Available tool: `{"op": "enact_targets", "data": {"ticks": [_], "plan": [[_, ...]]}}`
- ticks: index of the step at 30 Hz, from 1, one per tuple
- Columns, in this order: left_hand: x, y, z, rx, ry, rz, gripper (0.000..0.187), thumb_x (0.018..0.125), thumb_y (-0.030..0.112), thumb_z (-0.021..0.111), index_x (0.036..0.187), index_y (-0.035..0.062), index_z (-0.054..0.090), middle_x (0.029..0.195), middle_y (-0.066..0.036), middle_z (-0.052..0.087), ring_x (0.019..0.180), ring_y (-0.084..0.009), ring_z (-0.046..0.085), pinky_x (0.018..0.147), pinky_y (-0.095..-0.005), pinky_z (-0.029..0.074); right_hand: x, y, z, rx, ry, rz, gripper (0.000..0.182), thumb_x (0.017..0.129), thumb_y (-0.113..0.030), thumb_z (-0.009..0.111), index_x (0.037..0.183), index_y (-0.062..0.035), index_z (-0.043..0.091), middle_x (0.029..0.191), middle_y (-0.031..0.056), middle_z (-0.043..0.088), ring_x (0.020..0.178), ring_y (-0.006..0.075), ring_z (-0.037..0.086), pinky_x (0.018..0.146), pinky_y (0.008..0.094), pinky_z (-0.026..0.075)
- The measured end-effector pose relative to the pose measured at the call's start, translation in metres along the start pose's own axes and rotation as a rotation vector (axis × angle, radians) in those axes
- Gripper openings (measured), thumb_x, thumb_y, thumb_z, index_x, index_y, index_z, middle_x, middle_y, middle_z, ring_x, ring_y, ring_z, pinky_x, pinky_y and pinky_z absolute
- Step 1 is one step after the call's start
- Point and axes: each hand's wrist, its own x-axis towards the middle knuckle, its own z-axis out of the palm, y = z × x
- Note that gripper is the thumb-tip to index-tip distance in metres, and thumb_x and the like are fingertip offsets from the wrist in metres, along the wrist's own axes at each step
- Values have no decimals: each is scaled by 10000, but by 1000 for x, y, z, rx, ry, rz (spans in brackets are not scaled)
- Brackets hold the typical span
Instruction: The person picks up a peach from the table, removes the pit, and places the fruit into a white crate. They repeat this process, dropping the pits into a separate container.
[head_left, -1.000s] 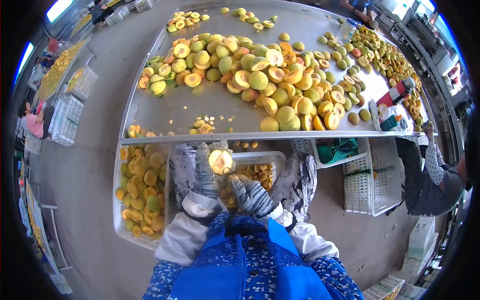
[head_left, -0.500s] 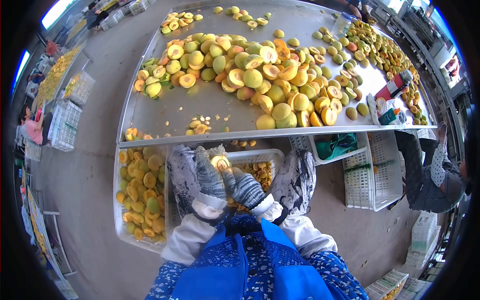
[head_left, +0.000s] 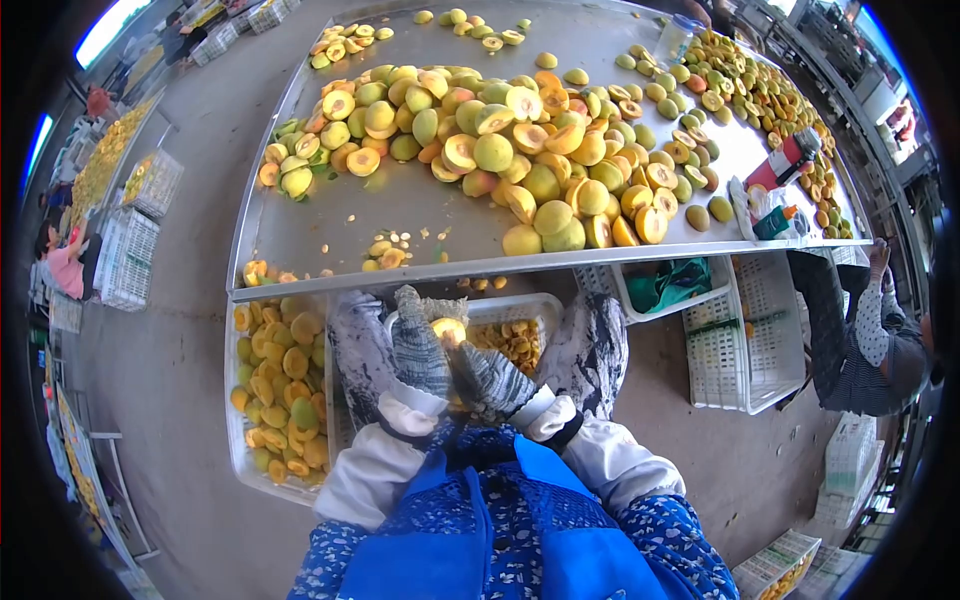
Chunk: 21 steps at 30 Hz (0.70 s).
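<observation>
My left hand [head_left: 420,352], in a grey knit glove, holds a cut apricot half [head_left: 449,331] low in front of my lap. Its pale orange cut face is turned up. My right hand [head_left: 492,380], gloved alike, is closed with its fingertips against the fruit's lower side; whatever they grip is hidden. Beneath both hands, between my knees, a white crate [head_left: 550,309] contains small yellow-brown pieces [head_left: 512,343]. Beyond the hands, a large heap of whole and halved apricots [head_left: 495,150] lies on a metal table [head_left: 325,220].
The table's front edge [head_left: 560,262] runs just beyond my hands. A crate of apricot halves [head_left: 280,385] stands at my left. White crates [head_left: 715,350] and a seated person [head_left: 870,350] are on the right. A red-and-black bottle [head_left: 785,160] lies on the table.
My right hand has turned and dropped slightly, its fingers now lower against the fruit. My left fingers point further up. The apricot half has shifted slightly right and down; the view has moved a little.
</observation>
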Motion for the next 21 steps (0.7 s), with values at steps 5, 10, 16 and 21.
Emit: {"op": "enact_targets", "data": {"ticks": [5,10,16,21], "plan": [[9,-11,-8,261,-155,-101,458,910,326,385,748,-25,628,681,-79,623,615,-152,556,619,-257,446,3,42,-7,-241,-34,-372,379,828,-57,412,1191,41,362,744,184,545,650,339,552,562,395,441],[11,-4,-3,417,-287,249,340,874,216,393,718,-13,589,708,-100,619,641,-190,579,619,-277,457,3,33,-20,-174,-133,-223,293,796,-54,468,1069,53,457,740,166,551,647,318,563,550,375,447],[6,4,-8,378,-423,321,458,885,341,388,698,-19,602,702,-124,620,606,-196,580,590,-293,467,1,21,-25,49,-324,16,316,837,-88,437,1147,-37,470,903,100,570,791,243,567,649,317,452],[6,32,-16,-278,-250,-367,613,833,547,399,766,-31,592,661,-141,589,500,-199,544,514,-266,463,-19,24,23,405,-110,70,529,835,-182,559,1291,-71,315,1087,109,513,930,232,546,810,341,442]]}}
